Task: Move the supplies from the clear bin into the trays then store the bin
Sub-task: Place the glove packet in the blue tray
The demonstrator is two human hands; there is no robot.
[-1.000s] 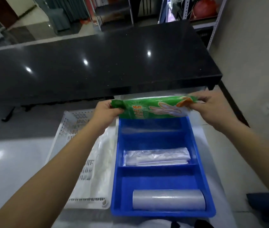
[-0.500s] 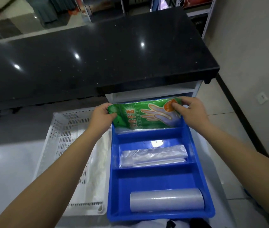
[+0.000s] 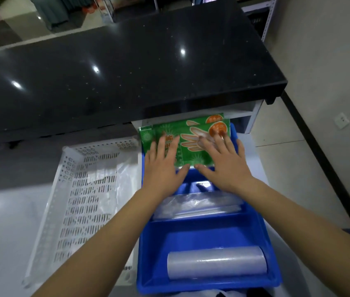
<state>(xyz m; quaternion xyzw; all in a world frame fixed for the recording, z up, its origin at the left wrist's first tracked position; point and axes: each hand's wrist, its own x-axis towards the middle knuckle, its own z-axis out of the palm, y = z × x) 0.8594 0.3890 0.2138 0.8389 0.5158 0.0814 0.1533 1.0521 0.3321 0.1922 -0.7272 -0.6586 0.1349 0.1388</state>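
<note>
A black counter [image 3: 116, 67] fills the far side. Below it, a white perforated basket [image 3: 79, 202] stands at the left, touching the blue tray [image 3: 253, 230] at the right. The tray has three compartments. In the nearest one lies a clear plastic roll [image 3: 217, 264]; in the middle one, a clear flat packet [image 3: 197, 205]. The green glove packets [image 3: 193, 136] lie in the farthest compartment. My left hand [image 3: 162, 166] and my right hand [image 3: 223, 166] press flat on them, with fingers straight and spread wide.
</note>
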